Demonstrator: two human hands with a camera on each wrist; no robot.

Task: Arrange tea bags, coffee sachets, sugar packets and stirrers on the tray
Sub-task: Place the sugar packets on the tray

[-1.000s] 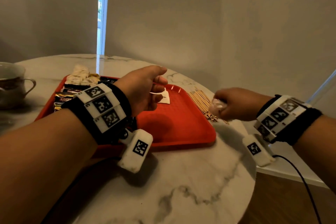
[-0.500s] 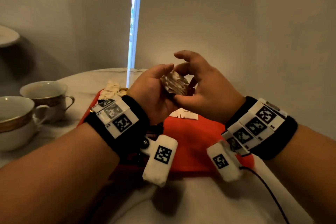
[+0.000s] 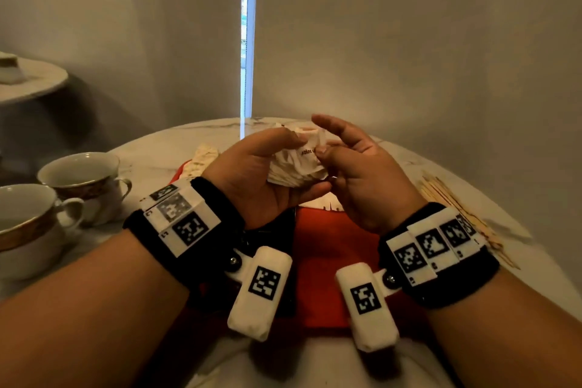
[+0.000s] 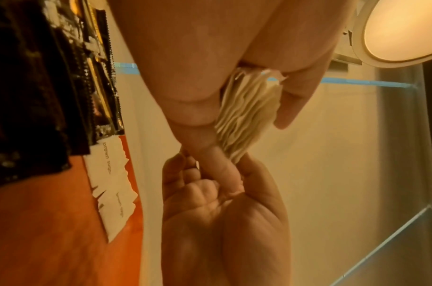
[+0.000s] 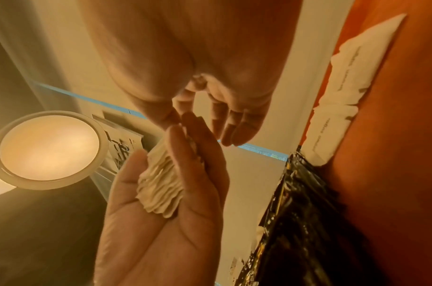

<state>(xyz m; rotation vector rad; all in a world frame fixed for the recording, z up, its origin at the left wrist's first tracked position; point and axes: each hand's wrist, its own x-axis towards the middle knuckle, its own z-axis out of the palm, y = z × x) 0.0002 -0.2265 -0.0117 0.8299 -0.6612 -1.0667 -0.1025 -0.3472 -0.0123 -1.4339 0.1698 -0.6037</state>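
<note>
Two glazed, gold-banded cups (image 3: pixel 78 179) are seen left of the red plastic tray (image 3: pixel 330 249). Above the tray, a fanned stack of thin white paper sugar packets (image 3: pixel 296 164) is cradled in the left hand (image 3: pixel 261 179), thumb and curled fingers closed round it. Its upper edge is pinched by the right hand (image 3: pixel 362 179), the other fingers spread. Slim wooden stirrers (image 3: pixel 447 198) lie right of the tray.
</note>
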